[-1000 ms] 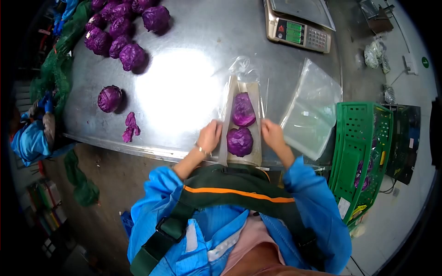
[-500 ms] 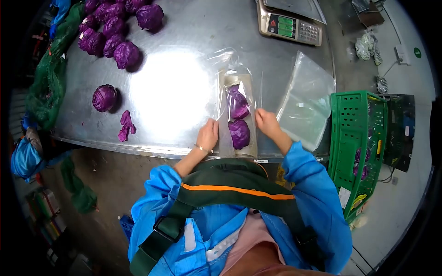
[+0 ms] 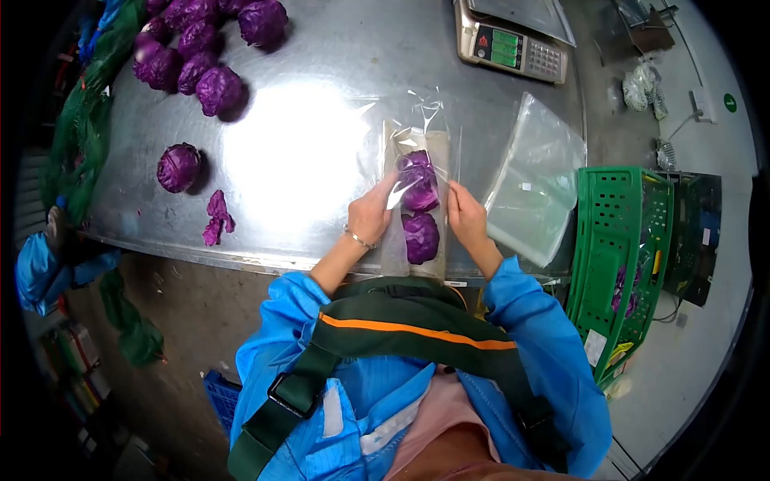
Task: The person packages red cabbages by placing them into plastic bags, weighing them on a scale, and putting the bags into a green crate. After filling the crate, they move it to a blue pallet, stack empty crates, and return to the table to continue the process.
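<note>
Two purple cabbages sit in line on a beige tray or board [image 3: 438, 149], the upper cabbage [image 3: 419, 181] just beyond the lower cabbage [image 3: 421, 239]. Loose clear film of a plastic bag [image 3: 429, 112] covers them and sticks up wrinkled at the far end. My left hand [image 3: 370, 213], with a bracelet on its wrist, is closed on the film at the left side. On the right side, my right hand [image 3: 468, 215] pinches the bag's edge between thumb and fingers. Neither hand grips a cabbage.
A stack of clear bags [image 3: 533, 184] lies to the right, below a digital scale [image 3: 517, 50]. Several purple cabbages [image 3: 218, 90] are at the back left; a single cabbage [image 3: 179, 168] and torn leaves [image 3: 216, 218] lie nearer. A green crate [image 3: 613, 264] stands right of the table.
Both hands have moved slightly away from my body along the bag's sides. The film now bunches more over the upper cabbage near my left hand.
</note>
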